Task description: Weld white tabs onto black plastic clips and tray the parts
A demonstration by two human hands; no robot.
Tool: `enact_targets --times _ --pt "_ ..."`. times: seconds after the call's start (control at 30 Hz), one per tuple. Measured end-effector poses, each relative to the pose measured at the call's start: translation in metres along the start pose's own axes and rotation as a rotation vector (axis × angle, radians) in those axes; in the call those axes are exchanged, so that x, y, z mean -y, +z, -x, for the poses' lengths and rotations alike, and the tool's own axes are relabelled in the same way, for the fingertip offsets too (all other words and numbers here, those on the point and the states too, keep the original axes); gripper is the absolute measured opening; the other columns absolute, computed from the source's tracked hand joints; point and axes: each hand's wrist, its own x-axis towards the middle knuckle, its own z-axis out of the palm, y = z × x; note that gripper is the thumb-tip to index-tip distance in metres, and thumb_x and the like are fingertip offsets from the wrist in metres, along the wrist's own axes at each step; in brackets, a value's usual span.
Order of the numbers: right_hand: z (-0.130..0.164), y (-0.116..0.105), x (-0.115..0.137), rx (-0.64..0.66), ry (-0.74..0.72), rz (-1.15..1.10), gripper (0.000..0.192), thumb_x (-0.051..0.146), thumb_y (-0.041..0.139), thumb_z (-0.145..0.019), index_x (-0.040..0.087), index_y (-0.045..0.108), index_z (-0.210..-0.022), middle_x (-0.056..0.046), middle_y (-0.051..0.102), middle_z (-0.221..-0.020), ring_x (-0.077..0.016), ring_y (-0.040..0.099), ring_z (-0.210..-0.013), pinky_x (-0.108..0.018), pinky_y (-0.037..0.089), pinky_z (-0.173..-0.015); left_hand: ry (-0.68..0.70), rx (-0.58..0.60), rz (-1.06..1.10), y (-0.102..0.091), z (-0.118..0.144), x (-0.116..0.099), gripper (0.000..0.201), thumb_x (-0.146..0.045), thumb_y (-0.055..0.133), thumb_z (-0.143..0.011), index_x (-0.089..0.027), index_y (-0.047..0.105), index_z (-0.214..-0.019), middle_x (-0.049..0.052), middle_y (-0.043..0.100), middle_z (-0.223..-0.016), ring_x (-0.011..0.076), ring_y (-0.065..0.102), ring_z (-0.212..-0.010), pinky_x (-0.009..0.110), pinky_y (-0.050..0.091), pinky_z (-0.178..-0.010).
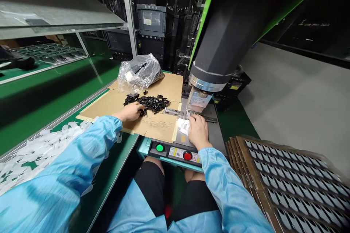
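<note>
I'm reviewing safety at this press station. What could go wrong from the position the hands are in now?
The right hand rests on the fixture directly below the press head; a cycle started now could pinch it. The left hand reaches into the pile of black parts on the cardboard, and could knock parts off.

1. Pile of small black plastic parts [149, 102]: glossy, jumbled loosely, spread in a low heap on the flat cardboard sheet, its near-left edge right at the left hand.
2. Small clear-white part [182, 125]: sits flat on the machine's metal plate, just beside the right hand's fingers, touching them.
</note>
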Motion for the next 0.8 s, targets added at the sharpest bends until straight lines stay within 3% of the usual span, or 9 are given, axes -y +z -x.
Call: enact_targets --times 0.23,0.3,0.4,0.53,0.67,0.8 --pt "0.008 0.002 0.049 -0.044 -0.131 -0.184 0.047 0.006 0.054 -0.090 0.015 0.071 -0.133 -0.014 0.058 -0.140 -0.0314 0.044 -0.137 -0.048 0.037 -0.118 0.172 -0.077 0.160 0.022 0.023 -0.031 0.039 -0.027 0.051 -0.099 -0.016 0.071 -0.131 0.014 0.061 -0.122 0.0280 0.062 -0.115 0.041 0.051 -0.106" --pt "0.007 0.004 0.062 -0.035 -0.159 -0.228 0.044 0.007 0.054 -0.092 0.015 0.071 -0.131 -0.013 0.060 -0.137 -0.0311 0.045 -0.134 -0.047 0.038 -0.117 0.192 -0.051 0.235 0.025 0.027 -0.039 0.034 -0.026 0.055 -0.097 -0.016 0.071 -0.125 0.014 0.061 -0.122 0.0263 0.063 -0.111 0.039 0.053 -0.103" --pt "0.004 0.010 0.082 -0.001 -0.198 -0.296 0.038 0.011 0.057 -0.095 0.016 0.070 -0.131 -0.012 0.062 -0.133 -0.0298 0.049 -0.127 -0.045 0.040 -0.114 0.327 -0.013 0.356 0.027 0.031 -0.046 0.027 -0.020 0.059 -0.092 -0.016 0.071 -0.116 0.011 0.064 -0.122 0.0240 0.063 -0.114 0.036 0.052 -0.106" --pt "-0.005 0.023 0.106 0.081 -0.180 -0.333 0.039 0.012 0.066 -0.095 0.017 0.067 -0.134 -0.010 0.064 -0.131 -0.0291 0.050 -0.124 -0.044 0.041 -0.112 0.454 0.016 0.426 0.022 0.034 -0.050 0.031 -0.015 0.060 -0.090 -0.018 0.071 -0.119 0.008 0.068 -0.119 0.0217 0.063 -0.115 0.035 0.050 -0.108" --pt "-0.031 0.035 0.125 0.177 -0.071 -0.312 0.034 0.014 0.069 -0.098 0.016 0.066 -0.132 -0.009 0.066 -0.128 -0.0290 0.052 -0.121 -0.042 0.042 -0.110 0.423 0.014 0.361 0.015 0.037 -0.049 0.033 -0.017 0.061 -0.090 -0.016 0.068 -0.123 0.011 0.063 -0.123 0.0237 0.063 -0.113 0.036 0.051 -0.103" --pt "-0.064 0.045 0.143 0.268 0.035 -0.320 0.024 0.026 0.071 -0.103 0.017 0.066 -0.125 -0.009 0.069 -0.121 -0.0286 0.055 -0.117 -0.039 0.046 -0.101 0.245 -0.016 0.257 0.011 0.043 -0.048 0.023 -0.021 0.063 -0.091 -0.015 0.065 -0.113 0.012 0.062 -0.114 0.0243 0.063 -0.100 0.036 0.053 -0.091"
